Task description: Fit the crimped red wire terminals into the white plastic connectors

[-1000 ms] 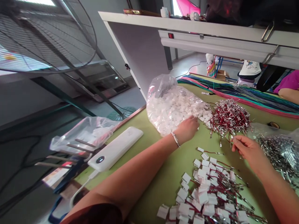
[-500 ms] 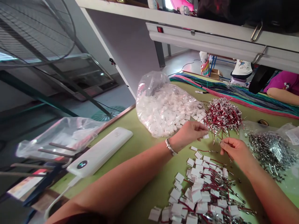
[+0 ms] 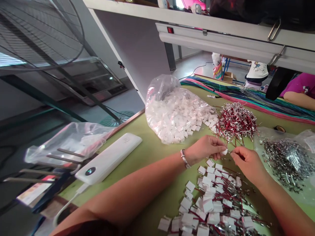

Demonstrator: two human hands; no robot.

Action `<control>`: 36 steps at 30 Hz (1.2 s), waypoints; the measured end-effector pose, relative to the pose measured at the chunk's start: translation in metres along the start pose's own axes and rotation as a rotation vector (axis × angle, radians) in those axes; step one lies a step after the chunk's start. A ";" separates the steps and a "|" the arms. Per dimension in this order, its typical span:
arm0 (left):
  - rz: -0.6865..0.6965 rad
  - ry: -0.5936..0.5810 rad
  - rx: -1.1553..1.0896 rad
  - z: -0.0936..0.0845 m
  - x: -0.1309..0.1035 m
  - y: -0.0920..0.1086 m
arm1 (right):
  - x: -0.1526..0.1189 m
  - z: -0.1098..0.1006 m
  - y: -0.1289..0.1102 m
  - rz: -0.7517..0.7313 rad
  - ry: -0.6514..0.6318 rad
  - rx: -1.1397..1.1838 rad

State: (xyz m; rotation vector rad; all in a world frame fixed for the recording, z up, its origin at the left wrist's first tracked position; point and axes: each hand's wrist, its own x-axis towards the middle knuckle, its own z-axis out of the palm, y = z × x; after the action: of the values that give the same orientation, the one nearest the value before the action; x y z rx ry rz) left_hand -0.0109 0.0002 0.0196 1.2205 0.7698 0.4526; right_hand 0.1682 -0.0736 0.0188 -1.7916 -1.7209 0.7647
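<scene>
- Green desk spreads beneath everything, supplies probably ringed around the hands for short reaches.
- Left hand: its grip pinches a small white connector, seemingly turned to face the other hand.
- Right hand: fingertips closed together just beside that connector (whether they hold anything, I cannot tell).
- Far left, a clear bag spills connectors rightward toward the red wires, presumably for easy picking.
- Wired connectors lie near, apparently separated from loose stock.

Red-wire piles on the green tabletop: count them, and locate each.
2: one heap beyond the right hand; one spread nearer the camera, amid white connectors, cut off at the bottom edge. More may be hidden.
</scene>
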 end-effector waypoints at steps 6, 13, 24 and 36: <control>0.043 -0.012 0.125 0.002 -0.001 0.001 | -0.002 0.000 -0.004 -0.186 0.103 -0.224; 0.075 -0.020 0.017 -0.002 0.002 -0.004 | 0.000 -0.004 -0.005 -0.275 0.036 -0.280; 0.304 -0.005 0.516 0.002 -0.002 -0.002 | 0.002 0.005 -0.008 -0.257 0.056 -0.238; 0.411 0.153 0.879 -0.003 -0.003 0.002 | 0.005 -0.070 0.013 0.143 0.029 -0.631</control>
State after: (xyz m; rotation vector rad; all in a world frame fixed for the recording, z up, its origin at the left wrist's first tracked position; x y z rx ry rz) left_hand -0.0149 0.0003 0.0224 2.2089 0.8807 0.5669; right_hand 0.2272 -0.0687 0.0579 -2.3364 -1.9707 0.2462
